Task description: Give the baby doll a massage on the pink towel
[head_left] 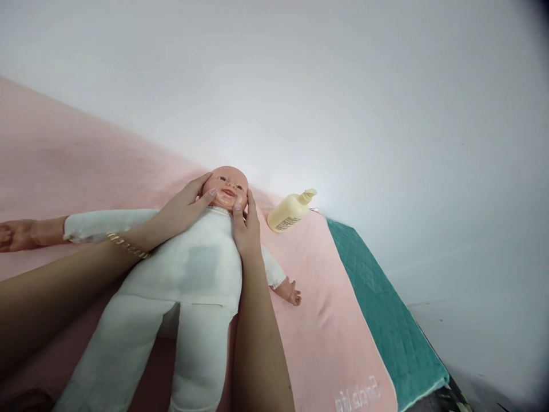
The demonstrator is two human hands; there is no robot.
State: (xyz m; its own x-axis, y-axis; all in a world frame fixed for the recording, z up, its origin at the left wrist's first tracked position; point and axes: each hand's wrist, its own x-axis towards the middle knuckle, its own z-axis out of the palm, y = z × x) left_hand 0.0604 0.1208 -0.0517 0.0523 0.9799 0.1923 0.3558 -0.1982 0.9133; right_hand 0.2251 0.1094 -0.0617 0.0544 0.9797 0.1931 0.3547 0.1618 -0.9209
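Note:
A baby doll (pixel 206 257) with a white cloth body lies on its back, its head toward the wall. My left hand (pixel 186 200) cups one side of the doll's head, the thumb resting by its mouth and chin. On the other side my right hand (pixel 247 229) lies along the cheek and jaw, thumb near the chin. Both hands hold the head between them; some fingertips are hidden at its sides. A bracelet (pixel 127 246) circles my left wrist. Close to my right hand stands a pale yellow pump bottle (pixel 289 213), looking tilted in this view.
Under the doll spreads a pink towel (pixel 317 286) with pale lettering at its near right corner. A green quilted cloth (pixel 377 297) shows along the right side. Behind everything rises a white wall (pixel 300 86). Something dark lies below the green cloth's corner.

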